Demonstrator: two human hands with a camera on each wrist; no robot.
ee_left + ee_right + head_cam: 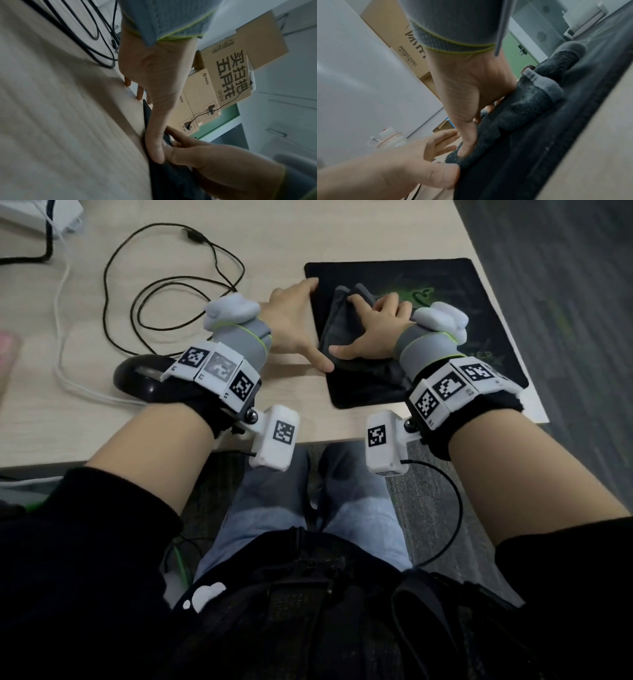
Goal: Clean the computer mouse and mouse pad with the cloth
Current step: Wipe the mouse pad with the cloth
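Observation:
A black mouse pad [445,282] with a green logo lies at the desk's right end. A dark grey cloth [339,316] is bunched on its left half. My right hand [373,326] lies spread flat on the cloth [522,108], fingers straight, pressing it onto the pad [530,155]. My left hand [294,320] rests flat with straight fingers across the pad's left edge [147,115], thumb touching the pad near the right thumb. The black computer mouse [144,378] sits on the desk to the left, partly hidden under my left wrist.
The mouse's black cable [164,285] loops over the light wooden desk [85,422] to the left. A white cable [61,313] and white device [37,217] lie at the far left. The desk's right edge runs close beside the pad. Cardboard boxes [231,70] stand beyond.

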